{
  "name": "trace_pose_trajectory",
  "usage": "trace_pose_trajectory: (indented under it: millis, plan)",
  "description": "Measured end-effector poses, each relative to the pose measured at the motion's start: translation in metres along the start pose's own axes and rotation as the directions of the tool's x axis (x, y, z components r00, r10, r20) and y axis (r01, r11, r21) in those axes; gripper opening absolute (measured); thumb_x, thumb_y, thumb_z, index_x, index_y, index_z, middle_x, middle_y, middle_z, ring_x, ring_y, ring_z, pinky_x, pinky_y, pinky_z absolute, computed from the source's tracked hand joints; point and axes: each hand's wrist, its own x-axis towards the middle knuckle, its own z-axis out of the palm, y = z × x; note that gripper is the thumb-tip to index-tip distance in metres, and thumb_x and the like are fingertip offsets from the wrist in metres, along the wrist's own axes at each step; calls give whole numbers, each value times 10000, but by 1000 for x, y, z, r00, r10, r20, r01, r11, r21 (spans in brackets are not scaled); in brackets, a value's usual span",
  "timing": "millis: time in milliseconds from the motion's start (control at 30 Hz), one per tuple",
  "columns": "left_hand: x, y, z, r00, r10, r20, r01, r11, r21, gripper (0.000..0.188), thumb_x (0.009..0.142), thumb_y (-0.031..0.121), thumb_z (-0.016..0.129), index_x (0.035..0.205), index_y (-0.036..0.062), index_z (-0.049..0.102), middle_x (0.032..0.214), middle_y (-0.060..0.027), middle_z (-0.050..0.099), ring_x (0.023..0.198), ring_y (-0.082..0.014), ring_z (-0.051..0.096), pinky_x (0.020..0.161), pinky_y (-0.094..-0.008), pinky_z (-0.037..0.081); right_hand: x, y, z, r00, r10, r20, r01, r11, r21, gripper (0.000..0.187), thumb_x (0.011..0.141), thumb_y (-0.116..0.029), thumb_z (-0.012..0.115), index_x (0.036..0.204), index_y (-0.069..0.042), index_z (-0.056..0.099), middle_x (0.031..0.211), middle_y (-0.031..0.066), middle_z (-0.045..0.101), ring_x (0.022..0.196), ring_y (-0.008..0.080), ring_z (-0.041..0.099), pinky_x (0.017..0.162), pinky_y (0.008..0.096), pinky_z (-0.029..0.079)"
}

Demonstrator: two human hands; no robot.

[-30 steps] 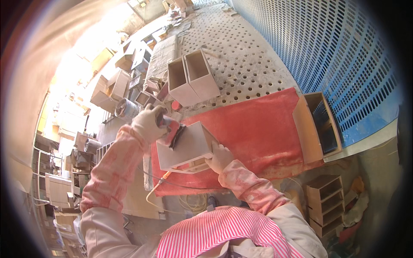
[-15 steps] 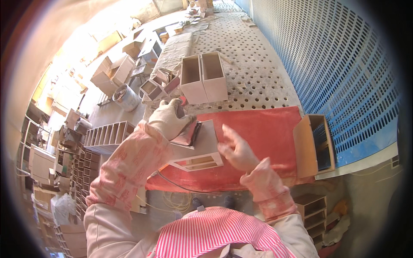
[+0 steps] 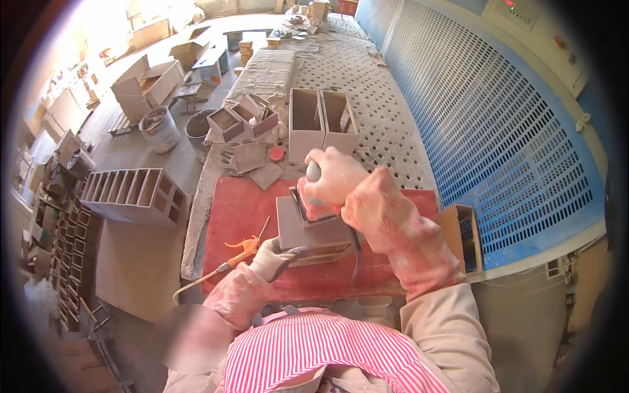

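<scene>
A small grey box (image 3: pixel 286 216) with an open front lies on the red cloth (image 3: pixel 226 203). My right hand (image 3: pixel 337 175) is closed around the top of a red-and-grey power sander (image 3: pixel 319 211), which rests on the box's upper face. The sander's dark cord hangs down at the box's right side. At the near left corner of the box, my gloved left hand (image 3: pixel 270 257) grips its edge. Beside that hand lies an orange air blow gun (image 3: pixel 245 247) with its hose running off to the left.
Two upright open boxes (image 3: pixel 306 141) stand beyond the cloth on the perforated table (image 3: pixel 386 131). Sanding sheets (image 3: pixel 265 175) and a red round lid (image 3: pixel 276 154) lie left of them. A wooden box (image 3: pixel 452 229) stands at the right, near the blue slotted wall (image 3: pixel 485 150).
The sander has passed from my left hand to my right. My left hand has come down to the box's near corner. The box has turned, and the blow gun has come into sight.
</scene>
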Motion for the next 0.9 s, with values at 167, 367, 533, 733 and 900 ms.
trace_pose_trajectory:
  millis: [167,367,533,733,900]
  plan:
    - [18,-25,-12,983,16,182,13,987,-158,273,933,-73,786,1197,-4,779,1150,-56,798,1023,-127,750,917,-297,606,19,34,-11,983,133,-129,-144,986,-84,640,873,-473,829,1352,-67,702,1266,250,691,1109,414,719,967,482,577]
    - [10,-6,-4,975,-17,222,31,998,-60,286,932,-79,788,1203,11,794,1128,-3,798,1021,-89,716,906,-269,585,-89,49,0,994,-78,-72,68,989,-133,509,800,-274,793,1293,-170,717,1225,206,636,1122,443,690,980,501,582]
    - [8,0,-5,967,5,256,7,999,-45,267,943,-68,780,1198,11,799,1100,14,797,985,-76,705,882,-261,582,-40,6,26,945,-121,-303,62,978,-198,620,872,-493,827,1346,-127,665,1187,228,660,1051,450,729,899,529,607]
    - [9,-7,-10,972,-3,234,17,998,-56,229,933,-60,786,1151,11,794,1075,17,795,968,-73,706,840,-262,589,9,22,5,989,-45,-143,18,983,-183,587,848,-353,839,1384,-184,667,1287,227,621,1138,441,712,984,516,590]
    - [15,-14,-12,967,42,253,-39,999,-14,276,953,-46,782,1226,1,792,1129,-40,819,1022,-122,751,912,-308,609,-77,47,-21,982,-187,36,191,966,-172,561,766,-201,859,1301,-222,691,1212,169,606,1081,418,703,949,502,599]
